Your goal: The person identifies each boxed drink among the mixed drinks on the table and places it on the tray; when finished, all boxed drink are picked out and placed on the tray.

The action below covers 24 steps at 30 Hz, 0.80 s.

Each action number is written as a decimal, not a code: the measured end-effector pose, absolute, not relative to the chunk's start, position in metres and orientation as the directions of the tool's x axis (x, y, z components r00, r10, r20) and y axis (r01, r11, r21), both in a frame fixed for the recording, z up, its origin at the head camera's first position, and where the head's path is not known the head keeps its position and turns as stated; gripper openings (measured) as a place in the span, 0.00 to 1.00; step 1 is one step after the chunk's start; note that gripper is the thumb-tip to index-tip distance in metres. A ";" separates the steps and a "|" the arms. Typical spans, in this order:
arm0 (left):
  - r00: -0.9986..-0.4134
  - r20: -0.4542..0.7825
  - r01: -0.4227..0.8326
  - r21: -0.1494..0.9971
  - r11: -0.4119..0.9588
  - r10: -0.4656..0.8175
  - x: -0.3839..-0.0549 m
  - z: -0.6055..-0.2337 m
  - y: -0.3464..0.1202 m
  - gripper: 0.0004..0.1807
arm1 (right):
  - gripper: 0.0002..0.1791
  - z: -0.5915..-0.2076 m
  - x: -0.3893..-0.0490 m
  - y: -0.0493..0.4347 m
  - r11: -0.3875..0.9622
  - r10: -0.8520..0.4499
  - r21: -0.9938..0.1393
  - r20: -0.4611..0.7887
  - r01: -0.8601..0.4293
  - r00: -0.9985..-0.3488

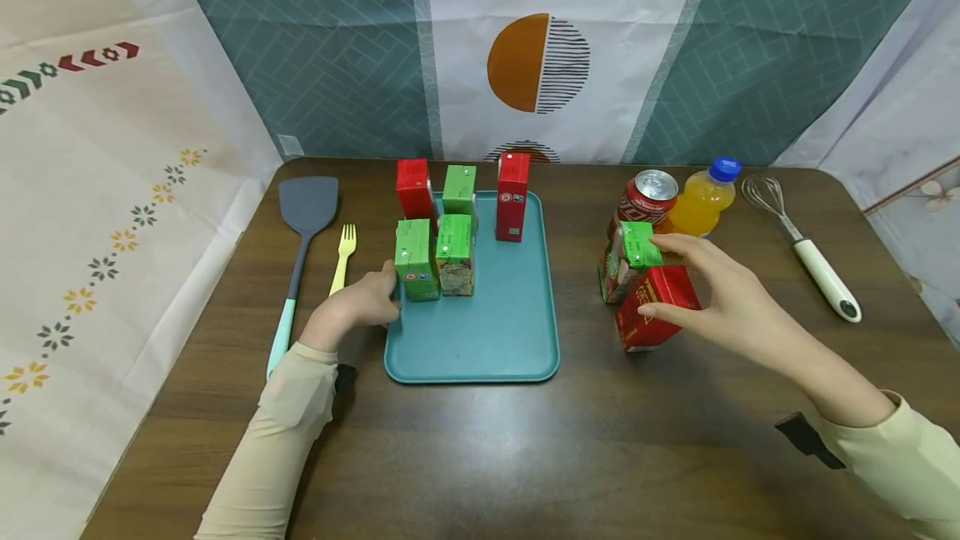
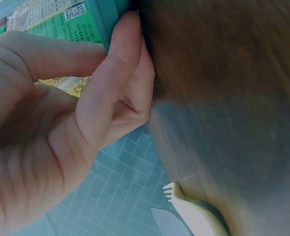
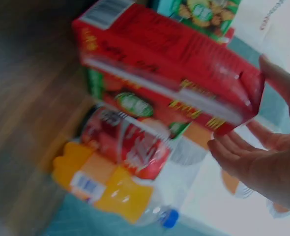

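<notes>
In the head view, my left hand (image 1: pixel 362 297) is at the left edge of a teal tray (image 1: pixel 502 340), its thumb and fingers pinching the rim. On the tray stand a green carton (image 1: pixel 417 261), another green carton with a food picture (image 1: pixel 455 255), a green carton behind them (image 1: pixel 459 186) and two red cartons, one at the left (image 1: pixel 415 188), one at the right (image 1: pixel 512 197). My right hand (image 1: pixel 723 294) spreads its thumb and fingers about the top of a red carton (image 1: pixel 648 315) standing off the tray. Behind that is a green-topped carton (image 1: pixel 633 248).
A red drink can (image 1: pixel 647 198) and a bottle of orange drink (image 1: pixel 701 200) stand behind the right-hand cartons. A whisk (image 1: pixel 813 261) lies at the far right. Left of the tray are a grey spatula (image 1: pixel 306 211) and a yellow fork (image 1: pixel 345 252). A patterned cloth (image 1: pixel 352 48) hangs behind the table.
</notes>
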<state>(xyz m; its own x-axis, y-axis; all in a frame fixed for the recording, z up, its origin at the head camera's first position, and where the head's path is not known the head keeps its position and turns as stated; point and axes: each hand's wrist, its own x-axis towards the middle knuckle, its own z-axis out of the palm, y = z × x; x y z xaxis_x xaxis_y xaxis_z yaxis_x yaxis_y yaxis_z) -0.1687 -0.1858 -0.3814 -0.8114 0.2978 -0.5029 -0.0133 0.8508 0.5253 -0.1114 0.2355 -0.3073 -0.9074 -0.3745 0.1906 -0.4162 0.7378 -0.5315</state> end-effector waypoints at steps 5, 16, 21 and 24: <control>-0.813 -0.500 -0.016 0.531 0.847 0.299 -0.170 -0.381 -0.186 0.44 | 0.48 -0.318 -0.112 0.254 0.654 -0.420 -0.611 0.196 -0.446 -0.886; -0.819 -0.485 0.005 0.528 0.849 0.306 -0.169 -0.382 -0.186 0.43 | 0.44 -0.343 -0.117 0.270 0.544 -0.425 -0.748 0.145 -0.380 -0.894; -0.817 -0.495 -0.005 0.520 0.854 0.297 -0.168 -0.381 -0.185 0.44 | 0.40 -0.347 -0.116 0.270 0.547 -0.398 -0.753 0.151 -0.366 -0.905; -0.816 -0.499 -0.009 0.519 0.855 0.294 -0.168 -0.381 -0.185 0.44 | 0.40 -0.348 -0.113 0.269 0.547 -0.377 -0.750 0.176 -0.372 -0.909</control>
<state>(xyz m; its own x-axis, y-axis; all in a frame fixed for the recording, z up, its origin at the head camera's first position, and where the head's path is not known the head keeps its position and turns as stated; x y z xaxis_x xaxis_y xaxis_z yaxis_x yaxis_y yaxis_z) -0.1681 -0.1854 -0.3810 -0.8155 0.2937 -0.4987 -0.0095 0.8548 0.5189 -0.1134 0.2690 -0.3484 -0.9093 -0.3770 0.1761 -0.3720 0.5472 -0.7498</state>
